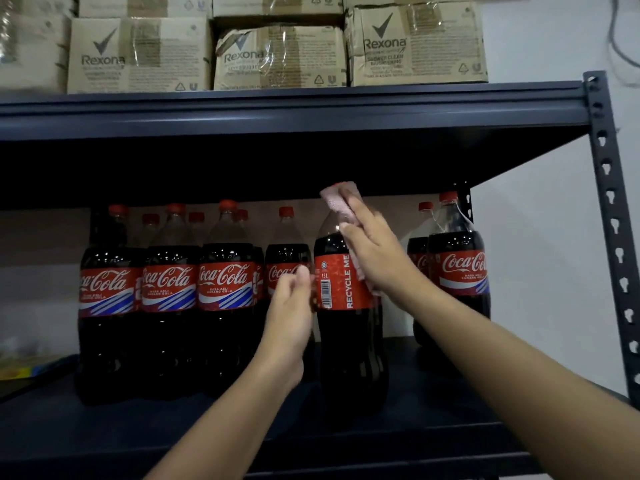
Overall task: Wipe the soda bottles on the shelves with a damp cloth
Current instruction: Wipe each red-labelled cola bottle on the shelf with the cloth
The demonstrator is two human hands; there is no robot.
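Note:
A large cola bottle [341, 327] with a red label stands forward of the others on the dark shelf [398, 441]. My right hand [377, 258] presses a pink cloth [341, 199] against its neck and upper right side; the cloth hides the cap. My left hand [292, 306] grips the bottle's left side at the label. Several more cola bottles [169, 299] with red caps stand in rows to the left, and two cola bottles [457, 271] stand to the right.
Cardboard boxes [277, 57] fill the shelf above. A dark metal upright [613, 220] with keyhole slots runs down the right edge, with a white wall behind. Something yellow and blue [24, 370] lies at the far left.

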